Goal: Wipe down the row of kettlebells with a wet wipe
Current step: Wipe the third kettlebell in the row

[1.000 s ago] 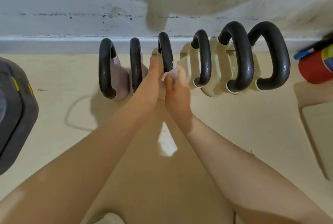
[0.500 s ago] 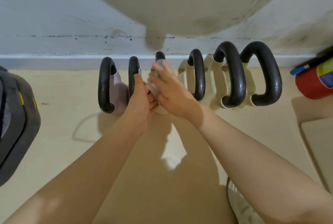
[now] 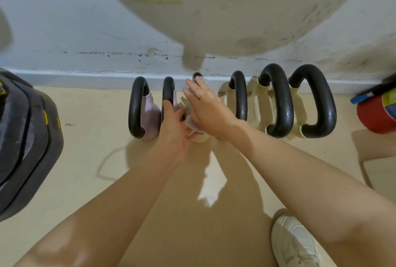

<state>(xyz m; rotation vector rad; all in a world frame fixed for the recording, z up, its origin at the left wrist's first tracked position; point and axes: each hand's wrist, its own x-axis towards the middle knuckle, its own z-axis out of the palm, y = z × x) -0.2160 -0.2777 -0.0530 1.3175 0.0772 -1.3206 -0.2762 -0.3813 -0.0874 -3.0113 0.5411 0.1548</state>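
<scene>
Six kettlebells stood in a row against the white baseboard (image 3: pixel 64 78) on a pale yellow floor (image 3: pixel 96 116), black handles up; the first kettlebell (image 3: pixel 140 109) and the second kettlebell (image 3: pixel 169 93) at the left end had lilac bodies, while the fourth kettlebell (image 3: pixel 239 97), the fifth kettlebell (image 3: pixel 276 101) and the sixth kettlebell (image 3: pixel 314 101) were cream. Both of the person's hands met over the third kettlebell (image 3: pixel 197 75), which they covered almost wholly — only the top of its black handle and a sliver of cream body showed. The right hand (image 3: pixel 209 109), a thin gold ring (image 3: pixel 203 95) on one finger, lay flat with fingers extended, pressing a crumpled white wet wipe (image 3: pixel 191 123) against the bell's near side; the left hand (image 3: pixel 174 131) reached in from the left, fingers loosely curled beneath the wipe and against the bell, its thumb raised just beside the second handle; whether those fingers actually pinched the wipe could not be told. A dark grey padded object (image 3: pixel 25 144) sat at the far left; a red cylinder (image 3: pixel 375 114) lay at the right edge — and a white sneaker (image 3: pixel 293 243) showed at the bottom.
</scene>
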